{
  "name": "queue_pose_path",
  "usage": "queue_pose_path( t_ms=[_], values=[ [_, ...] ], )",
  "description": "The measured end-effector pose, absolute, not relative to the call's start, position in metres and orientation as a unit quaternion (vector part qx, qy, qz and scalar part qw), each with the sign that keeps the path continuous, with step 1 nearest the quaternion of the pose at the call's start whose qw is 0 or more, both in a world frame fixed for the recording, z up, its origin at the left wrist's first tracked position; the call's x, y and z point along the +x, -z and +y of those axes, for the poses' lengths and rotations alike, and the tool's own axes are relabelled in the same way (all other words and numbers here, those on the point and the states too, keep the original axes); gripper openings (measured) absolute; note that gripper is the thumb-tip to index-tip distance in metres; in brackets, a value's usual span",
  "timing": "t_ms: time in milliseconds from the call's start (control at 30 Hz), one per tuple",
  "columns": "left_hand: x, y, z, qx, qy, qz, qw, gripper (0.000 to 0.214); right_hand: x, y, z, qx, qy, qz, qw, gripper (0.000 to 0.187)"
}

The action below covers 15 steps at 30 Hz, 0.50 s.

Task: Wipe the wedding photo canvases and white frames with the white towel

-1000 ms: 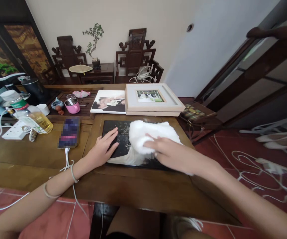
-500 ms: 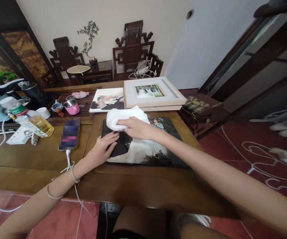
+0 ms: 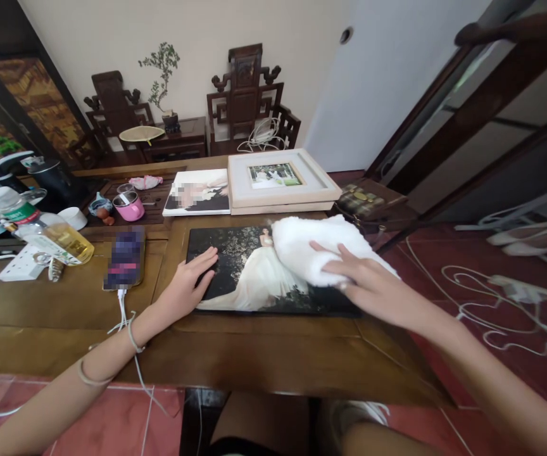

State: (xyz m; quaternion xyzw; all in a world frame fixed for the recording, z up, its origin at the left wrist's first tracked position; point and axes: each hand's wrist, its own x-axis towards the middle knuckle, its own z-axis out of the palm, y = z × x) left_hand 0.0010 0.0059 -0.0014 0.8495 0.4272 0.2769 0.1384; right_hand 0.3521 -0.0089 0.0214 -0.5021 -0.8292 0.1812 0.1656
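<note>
Head view: right hand (image 3: 367, 284) clamped on white cloth (image 3: 309, 244), left hand (image 3: 184, 285) flat, thumb apart, on photo panel (image 3: 261, 278).

Black photo (image 3: 253, 269) with a white gown (image 3: 268, 282) in it, on a brown wooden tabletop (image 3: 254, 354). Over the photo's right side, a plain white cloth (image 3: 318, 233). Behind the photo, a cream frame (image 3: 283, 201). Behind and left of the photo, a pink cup (image 3: 132, 211). Below the photo, pale-lined red floor tiles (image 3: 112, 418).
</note>
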Motion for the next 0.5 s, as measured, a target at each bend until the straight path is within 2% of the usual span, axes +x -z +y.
queue_pose_path(
  t_ms=[233,367,500],
  values=[
    [0.001,0.003,0.008,0.855,-0.275,0.419,0.135,0.036,0.364,-0.024,-0.092,-0.449,-0.264,-0.842,0.141,0.040],
    [0.000,0.003,0.009,0.857,-0.273,0.415,0.134,0.036,0.364,-0.033,-0.065,-0.452,-0.288,-0.835,0.126,0.041],
    [-0.001,0.002,0.009,0.859,-0.272,0.411,0.136,0.036,0.351,-0.041,-0.001,-0.437,-0.277,-0.847,0.124,0.027]
  ],
)
